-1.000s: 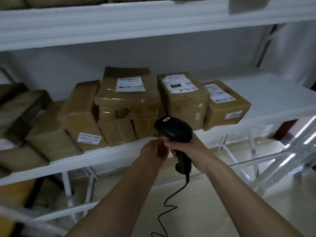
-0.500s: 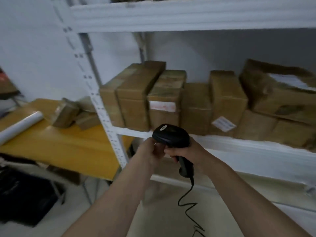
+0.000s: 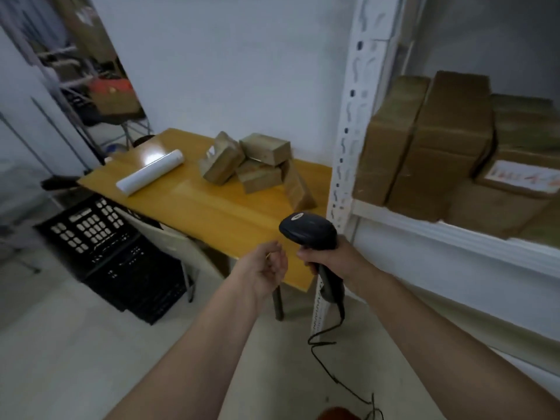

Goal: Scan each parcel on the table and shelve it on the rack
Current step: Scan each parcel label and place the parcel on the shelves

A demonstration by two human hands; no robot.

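Observation:
My right hand (image 3: 328, 259) grips the handle of a black barcode scanner (image 3: 309, 231), whose cord trails down to the floor. My left hand (image 3: 266, 263) hangs beside it with loosely curled fingers and holds nothing. Several brown taped parcels (image 3: 257, 165) lie in a heap on the yellow wooden table (image 3: 197, 207), ahead and to the left of both hands. On the right stands the white rack (image 3: 348, 131); its shelf (image 3: 439, 234) carries a row of brown parcels (image 3: 430, 140), one with a white label.
A white roll (image 3: 150, 175) lies on the table's left part. Black plastic crates (image 3: 106, 247) are stacked on the floor under the table's left end. A doorway at the far left shows more shelving. Pale floor spreads below my arms.
The view has swung left from the rack shelf to the table. My left hand has come off the scanner and now hangs free beside it. My right hand keeps its grip.

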